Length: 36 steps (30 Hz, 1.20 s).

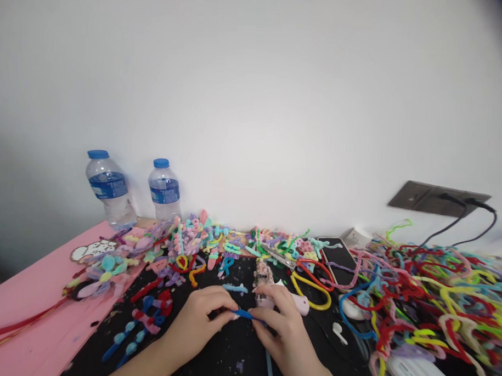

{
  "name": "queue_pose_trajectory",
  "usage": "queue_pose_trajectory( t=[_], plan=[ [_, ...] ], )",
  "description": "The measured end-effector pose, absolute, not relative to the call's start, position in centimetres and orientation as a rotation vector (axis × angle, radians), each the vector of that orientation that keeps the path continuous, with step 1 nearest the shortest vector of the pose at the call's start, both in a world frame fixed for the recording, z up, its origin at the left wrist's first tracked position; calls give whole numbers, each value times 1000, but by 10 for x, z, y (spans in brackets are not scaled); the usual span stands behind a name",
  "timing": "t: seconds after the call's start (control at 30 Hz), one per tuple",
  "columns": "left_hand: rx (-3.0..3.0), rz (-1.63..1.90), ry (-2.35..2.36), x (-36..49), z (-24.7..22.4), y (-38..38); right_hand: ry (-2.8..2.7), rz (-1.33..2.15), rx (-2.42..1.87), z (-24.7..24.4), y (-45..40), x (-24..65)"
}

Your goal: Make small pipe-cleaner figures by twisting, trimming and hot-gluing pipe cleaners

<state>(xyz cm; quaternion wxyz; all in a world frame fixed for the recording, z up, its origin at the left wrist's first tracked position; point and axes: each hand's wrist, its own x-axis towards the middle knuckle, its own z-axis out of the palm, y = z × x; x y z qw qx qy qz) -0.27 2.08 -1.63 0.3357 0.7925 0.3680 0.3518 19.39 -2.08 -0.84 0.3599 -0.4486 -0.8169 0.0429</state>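
Note:
A short piece of blue pipe cleaner [244, 314] stretches between my two hands, low in the middle of the head view. My left hand [203, 318] pinches its left end between thumb and fingertips. The right end is gripped by the fingers of my right hand [281, 329]. Just above the hands lies a light blue fuzzy piece [235, 288] on the black mat [216, 351]. A pale pink tool [300, 303] is partly hidden behind my right hand. Blue and red fuzzy pieces [152, 310] rest to the left of my left hand.
Two water bottles [164, 191] stand by the wall at the left. Scissors [313, 286], a phone [339, 262] and an earbud [340, 333] lie right of my hands. Tangled pipe cleaners [432, 304] fill the right side. Pink board [29, 295] covers the left.

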Motion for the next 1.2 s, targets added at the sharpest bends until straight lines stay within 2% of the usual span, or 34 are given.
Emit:
queue_pose_trajectory(
  t=[0.43, 1.2],
  plan=[
    [1961, 761, 989, 0, -13, 20, -2099, 148, -1164, -10, -21, 193],
    [2064, 811, 988, -4, -15, 23, -2080, 132, -1185, -8, -19, 198]
  ],
)
